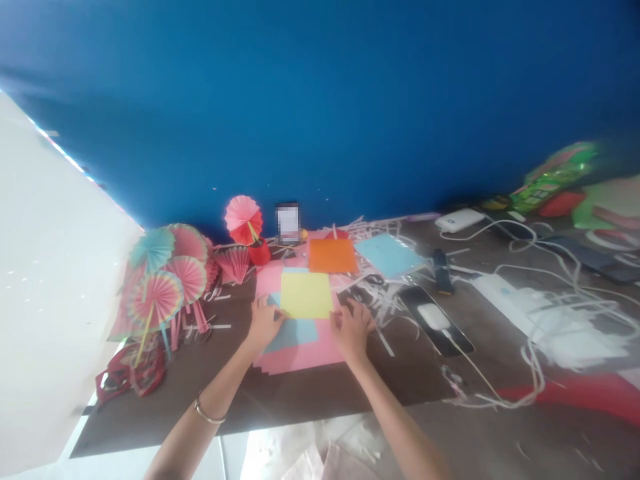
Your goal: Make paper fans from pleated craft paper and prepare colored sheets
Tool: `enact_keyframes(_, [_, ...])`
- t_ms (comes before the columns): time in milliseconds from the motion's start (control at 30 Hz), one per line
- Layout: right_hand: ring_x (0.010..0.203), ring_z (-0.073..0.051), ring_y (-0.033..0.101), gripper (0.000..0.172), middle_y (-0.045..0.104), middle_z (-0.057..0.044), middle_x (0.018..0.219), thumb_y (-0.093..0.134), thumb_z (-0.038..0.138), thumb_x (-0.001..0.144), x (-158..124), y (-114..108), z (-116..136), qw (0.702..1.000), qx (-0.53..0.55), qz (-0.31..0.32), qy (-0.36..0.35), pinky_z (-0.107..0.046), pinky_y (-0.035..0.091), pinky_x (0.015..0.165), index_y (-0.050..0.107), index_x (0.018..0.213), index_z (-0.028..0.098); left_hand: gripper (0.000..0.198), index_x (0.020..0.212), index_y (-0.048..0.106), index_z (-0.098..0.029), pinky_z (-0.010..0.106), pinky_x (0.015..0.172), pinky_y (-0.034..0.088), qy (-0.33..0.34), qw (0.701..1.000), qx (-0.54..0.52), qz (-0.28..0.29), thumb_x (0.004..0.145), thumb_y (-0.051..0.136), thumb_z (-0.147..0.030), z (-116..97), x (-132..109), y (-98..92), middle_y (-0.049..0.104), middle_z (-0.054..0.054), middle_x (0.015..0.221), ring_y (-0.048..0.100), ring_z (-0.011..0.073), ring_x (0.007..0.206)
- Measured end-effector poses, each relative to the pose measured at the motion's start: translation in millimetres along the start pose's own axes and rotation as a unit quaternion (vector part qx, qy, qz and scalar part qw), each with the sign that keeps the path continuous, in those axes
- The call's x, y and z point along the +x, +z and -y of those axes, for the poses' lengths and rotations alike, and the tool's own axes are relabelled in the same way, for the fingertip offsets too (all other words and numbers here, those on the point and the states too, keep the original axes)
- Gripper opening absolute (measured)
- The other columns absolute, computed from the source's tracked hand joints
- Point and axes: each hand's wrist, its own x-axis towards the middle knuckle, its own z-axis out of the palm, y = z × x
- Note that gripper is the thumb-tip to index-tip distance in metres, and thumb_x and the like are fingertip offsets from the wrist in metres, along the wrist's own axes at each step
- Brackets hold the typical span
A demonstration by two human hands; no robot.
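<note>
A yellow sheet of paper (pixel 306 295) lies between my two hands, over blue paper (pixel 295 332) and pink sheets (pixel 300 360). My left hand (pixel 267 322) pinches the yellow sheet's lower left corner between thumb and fingers. At its lower right corner, my right hand (pixel 351 325) does the same. Just behind the yellow sheet lies orange paper (pixel 333 256), and to the right of that is a light blue stack (pixel 389 255) that looks wrapped in clear plastic.
Folded paper fans (pixel 155 298) crowd the table's left side; another fan (pixel 243 219) stands in a red holder (pixel 259 252). White paper strips (pixel 385 297) are strewn behind my right hand. A phone (pixel 435 320), white cables (pixel 537 340) and a white power bank (pixel 459 220) occupy the right. A blue wall rises behind.
</note>
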Motion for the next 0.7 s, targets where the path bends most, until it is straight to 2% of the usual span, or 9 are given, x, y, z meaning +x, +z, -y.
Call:
enact_keyframes(100, [0.110,-0.031,0.039,0.017,0.053,-0.012,0.110,0.047,0.024,0.081,0.1,-2.6,0.5,1.000,0.021,-0.014,-0.013,-0.051,0.026,0.090,0.057,0.069,0.017,0.011,0.066,0.061,-0.017,0.046,0.102,0.025,0.012,0.997,-0.068,-0.027,0.072,0.059,-0.027,-3.9,-1.4,-5.8,0.058,0.010,0.108,0.039,0.0271,0.120])
enact_keyframes(233, [0.111,-0.028,0.040,0.015,0.054,-0.011,0.108,0.044,0.021,0.082,0.9,-7.0,1.5,0.995,0.084,-0.043,-0.040,-0.050,0.027,0.093,0.055,0.073,0.017,0.014,0.070,0.059,-0.017,0.036,0.083,0.045,-0.046,0.968,-0.247,-0.016,0.072,0.058,-0.031,-12.3,-5.3,-13.5,0.065,0.009,0.093,0.060,0.0217,0.090])
enact_keyframes(300, [0.109,-0.026,0.043,0.014,0.054,-0.011,0.106,0.042,0.020,0.083,1.2,-8.4,1.7,0.988,0.133,-0.045,-0.060,-0.047,0.031,0.093,0.054,0.075,0.018,0.018,0.070,0.058,-0.016,0.033,0.077,0.046,-0.082,0.938,-0.337,-0.005,0.070,0.061,-0.034,-15.1,-7.3,-15.2,0.067,0.010,0.091,0.063,0.0208,0.085])
enact_keyframes(400, [0.104,-0.023,0.047,0.015,0.053,-0.011,0.104,0.038,0.020,0.085,0.9,-9.9,1.9,0.977,0.201,-0.025,-0.068,-0.044,0.038,0.090,0.053,0.080,0.019,0.022,0.066,0.056,-0.015,0.031,0.078,0.046,-0.122,0.892,-0.436,-0.018,0.063,0.068,-0.034,-17.9,-10.4,-15.8,0.066,0.012,0.097,0.063,0.0205,0.086])
enact_keyframes(467, [0.104,-0.023,0.048,0.016,0.052,-0.013,0.104,0.037,0.021,0.085,-0.2,-10.8,2.3,0.968,0.246,-0.004,-0.053,-0.042,0.041,0.087,0.053,0.084,0.019,0.025,0.065,0.056,-0.015,0.030,0.076,0.046,-0.137,0.874,-0.465,-0.034,0.059,0.071,-0.034,-20.0,-12.9,-16.0,0.067,0.010,0.092,0.063,0.0185,0.081])
enact_keyframes(533, [0.106,-0.024,0.049,0.015,0.051,-0.013,0.105,0.040,0.024,0.085,-2.0,-11.9,3.3,0.956,0.294,0.016,-0.019,-0.041,0.044,0.086,0.054,0.085,0.019,0.026,0.065,0.056,-0.014,0.028,0.070,0.046,-0.140,0.868,-0.472,-0.056,0.058,0.072,-0.033,-22.3,-15.6,-16.3,0.067,0.006,0.077,0.062,0.0159,0.072])
enact_keyframes(600, [0.103,-0.023,0.052,0.013,0.050,-0.013,0.109,0.047,0.028,0.082,-3.3,-13.0,5.2,0.932,0.360,0.035,0.037,-0.040,0.048,0.082,0.055,0.086,0.019,0.026,0.065,0.056,-0.014,0.025,0.066,0.045,-0.132,0.864,-0.481,-0.076,0.058,0.072,-0.033,-24.1,-17.5,-16.2,0.063,0.002,0.068,0.060,0.0136,0.067])
enact_keyframes(700, [0.098,-0.020,0.057,0.024,0.047,-0.011,0.116,0.058,0.033,0.076,-0.9,-14.8,10.9,0.857,0.495,0.043,0.136,-0.036,0.051,0.079,0.053,0.096,0.020,0.026,0.066,0.054,-0.015,0.023,0.062,0.044,-0.109,0.845,-0.511,-0.114,0.059,0.072,-0.031,-25.0,-16.1,-14.7,0.060,0.000,0.066,0.058,0.0114,0.064])
